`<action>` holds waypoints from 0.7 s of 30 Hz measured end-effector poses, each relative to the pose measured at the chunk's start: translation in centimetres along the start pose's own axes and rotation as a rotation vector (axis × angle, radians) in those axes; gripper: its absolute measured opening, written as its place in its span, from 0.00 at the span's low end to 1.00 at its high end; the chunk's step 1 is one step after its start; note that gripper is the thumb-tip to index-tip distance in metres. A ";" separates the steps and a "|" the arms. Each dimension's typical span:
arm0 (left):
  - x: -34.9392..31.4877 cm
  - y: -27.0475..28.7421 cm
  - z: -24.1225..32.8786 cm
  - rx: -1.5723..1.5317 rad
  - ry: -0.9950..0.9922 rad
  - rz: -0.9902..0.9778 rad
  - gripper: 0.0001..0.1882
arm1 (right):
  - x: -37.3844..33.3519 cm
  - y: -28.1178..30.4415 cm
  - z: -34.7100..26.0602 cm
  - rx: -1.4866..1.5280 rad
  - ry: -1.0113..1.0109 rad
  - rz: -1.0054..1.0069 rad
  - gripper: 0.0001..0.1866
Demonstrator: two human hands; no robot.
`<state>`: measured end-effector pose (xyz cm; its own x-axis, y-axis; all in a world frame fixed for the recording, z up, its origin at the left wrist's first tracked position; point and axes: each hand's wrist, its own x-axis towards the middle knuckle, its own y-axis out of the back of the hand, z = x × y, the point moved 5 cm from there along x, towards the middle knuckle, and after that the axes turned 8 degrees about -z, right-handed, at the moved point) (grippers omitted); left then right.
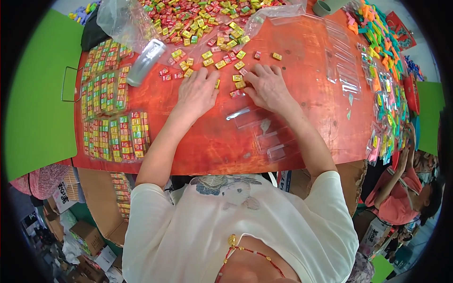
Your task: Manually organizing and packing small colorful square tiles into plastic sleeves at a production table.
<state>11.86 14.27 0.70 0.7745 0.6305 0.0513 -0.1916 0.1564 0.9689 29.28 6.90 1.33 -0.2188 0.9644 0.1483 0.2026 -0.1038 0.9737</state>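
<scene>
Packets [240, 85] just beside right grip [270, 88]

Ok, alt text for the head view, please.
A person's left hand and right hand are among small red and yellow blocks on a red table. A larger heap lies beyond; block-filled clear packs sit left, colourful plastic pieces right.

Small packing workshop, as indicated by its bulk goods and packaging. A red table [325, 113] bears a large heap of small red and yellow pieces [193, 21]; filled clear packs [101, 96] lie in rows at left, with clear plastic trays [342, 54] at right. Farther right: a pile of bright plastic parts [382, 37] and a second person [396, 203]. An open carton [99, 198] below the table's near edge contains similar packs; further cardboard boxes [87, 236] crowd the lower left.
</scene>
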 end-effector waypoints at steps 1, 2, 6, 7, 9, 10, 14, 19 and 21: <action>0.0 -0.1 0.0 -0.002 0.001 -0.002 0.14 | 0.1 -0.2 -0.1 0.001 0.000 -0.003 0.12; 0.3 -0.4 -0.2 -0.017 0.028 -0.020 0.15 | 0.3 -0.3 0.0 -0.016 0.003 0.016 0.11; 0.9 -0.9 0.3 -0.038 0.081 -0.050 0.15 | 0.5 -0.6 -0.5 -0.052 -0.021 0.046 0.10; 1.1 -1.1 0.7 -0.040 0.082 -0.051 0.15 | 0.6 -0.8 -0.7 -0.052 -0.021 0.044 0.10; 1.3 -1.3 1.4 -0.039 0.079 -0.050 0.15 | 0.7 -0.9 -1.0 -0.067 -0.040 0.086 0.09; 1.4 -1.4 1.4 -0.040 0.080 -0.049 0.15 | 0.9 -1.1 -1.3 -0.068 -0.039 0.086 0.09; 1.2 -1.4 1.2 -0.012 0.143 -0.005 0.17 | 1.1 -0.9 -2.0 0.021 0.002 0.121 0.08; 0.8 -1.4 1.3 -0.010 0.176 0.015 0.17 | 1.4 -0.9 -1.4 0.028 -0.083 0.135 0.08; 0.7 -1.4 1.5 -0.002 0.168 0.021 0.17 | 1.7 -1.6 -2.1 0.000 -0.012 0.132 0.08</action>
<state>13.54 13.37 -0.29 0.6586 0.7519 0.0304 -0.2079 0.1429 0.9677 26.57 8.18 0.43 -0.1789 0.9452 0.2731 0.2292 -0.2299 0.9458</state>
